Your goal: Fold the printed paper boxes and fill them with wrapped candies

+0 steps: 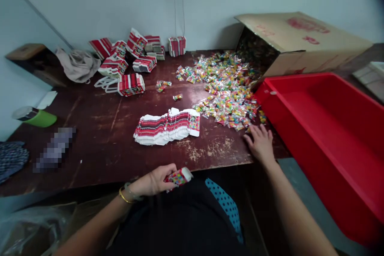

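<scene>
Lower centre, left hand (156, 180) grips printed carton (179, 177) — over-squeezing could crush it; right hand (261, 144), centre-right, splays beside wrapped candies (231, 106).

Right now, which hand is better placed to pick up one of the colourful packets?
Likely the right hand: it is at the near edge of the packet pile, fingers spread, nothing visibly held. The left hand is farther off and grips a small printed box.

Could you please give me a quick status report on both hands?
Left hand holding small printed box. Right hand, fingers spread, at candy pile's near edge. Red tub close alongside.
</scene>
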Demonstrator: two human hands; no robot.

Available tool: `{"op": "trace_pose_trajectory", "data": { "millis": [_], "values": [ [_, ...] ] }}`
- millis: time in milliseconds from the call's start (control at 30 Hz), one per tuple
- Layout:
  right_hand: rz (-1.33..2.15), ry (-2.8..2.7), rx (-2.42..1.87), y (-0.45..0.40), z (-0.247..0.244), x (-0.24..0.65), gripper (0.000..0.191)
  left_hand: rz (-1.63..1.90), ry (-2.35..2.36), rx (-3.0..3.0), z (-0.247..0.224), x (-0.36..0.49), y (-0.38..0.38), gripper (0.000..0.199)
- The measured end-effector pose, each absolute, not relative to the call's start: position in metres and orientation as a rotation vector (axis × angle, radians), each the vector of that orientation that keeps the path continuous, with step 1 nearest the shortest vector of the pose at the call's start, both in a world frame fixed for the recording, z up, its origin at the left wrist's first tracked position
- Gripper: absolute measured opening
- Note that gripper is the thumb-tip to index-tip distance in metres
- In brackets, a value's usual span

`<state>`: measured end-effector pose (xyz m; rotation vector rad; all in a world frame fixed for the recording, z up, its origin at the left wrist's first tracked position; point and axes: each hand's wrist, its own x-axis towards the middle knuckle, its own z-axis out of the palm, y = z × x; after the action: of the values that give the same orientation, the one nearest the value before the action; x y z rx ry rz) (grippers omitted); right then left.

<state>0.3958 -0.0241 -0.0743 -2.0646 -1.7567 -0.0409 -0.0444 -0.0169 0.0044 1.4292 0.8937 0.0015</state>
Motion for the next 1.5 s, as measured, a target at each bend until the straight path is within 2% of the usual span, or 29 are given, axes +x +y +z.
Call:
{"op": "trace_pose_trajectory", "data": {
  "millis": [100, 233, 300, 367, 533, 667, 767, 867, 933, 1000, 1067, 1200, 1400, 1500],
  "values": [
    [0.014, -1.882, -1.94, -0.077, -0.088, 0.328, 0.066, 0.181, 0.863, 1.017, -0.006, -0.021, -0.021, 0.045],
    [0.494, -1.789, -1.583, -0.118, -0.074, 0.247, 0.034, 0.386, 0.829, 0.833, -0.022, 0.012, -0.027, 0.048],
    [0.757, -1.572, -1.479, -0.114, -0.054, 0.223, 0.026, 0.416, 0.834, 0.825, -0.029, 0.022, -0.03, 0.049],
    [0.87, -1.45, -1.414, -0.097, -0.033, 0.21, 0.019, 0.403, 0.834, 0.868, -0.031, 0.026, -0.033, 0.053],
    [0.573, -1.699, -1.427, -0.048, -0.008, 0.207, 0.014, 0.371, 0.86, 1.071, -0.025, 0.019, -0.04, 0.053],
    [0.543, -2.047, -1.292, -0.05, -0.011, 0.201, 0.019, 0.445, 0.872, 1.151, -0.022, 0.012, -0.04, 0.049],
    [0.583, -1.784, -1.341, -0.065, -0.017, 0.194, 0.025, 0.493, 0.889, 1.014, -0.023, 0.012, -0.039, 0.057],
    [0.971, -1.274, -1.4, -0.072, -0.024, 0.189, 0.025, 0.455, 0.893, 0.876, -0.025, 0.014, -0.037, 0.069],
    [1.36, -1.071, -1.311, -0.071, -0.026, 0.188, 0.029, 0.436, 0.86, 0.907, -0.024, 0.015, -0.035, 0.059],
    [1.574, -1.026, -1.218, -0.068, -0.024, 0.188, 0.031, 0.435, 0.837, 1.004, -0.022, 0.016, -0.034, 0.047],
    [1.509, -1.173, -1.204, -0.065, -0.018, 0.189, 0.026, 0.444, 0.86, 1.078, -0.019, 0.018, -0.032, 0.041],
    [1.154, -1.602, -1.191, -0.06, -0.001, 0.199, 0.024, 0.461, 0.912, 0.998, -0.012, 0.019, -0.028, 0.038],
    [0.911, -1.676, -1.225, -0.057, -0.004, 0.204, 0.02, 0.418, 0.648, 1.002, -0.007, 0.009, -0.029, 0.045],
    [0.77, -1.779, -1.16, -0.065, -0.014, 0.196, 0.025, 0.386, 0.677, 0.911, -0.008, 0.01, -0.035, 0.047]
  ]
}}
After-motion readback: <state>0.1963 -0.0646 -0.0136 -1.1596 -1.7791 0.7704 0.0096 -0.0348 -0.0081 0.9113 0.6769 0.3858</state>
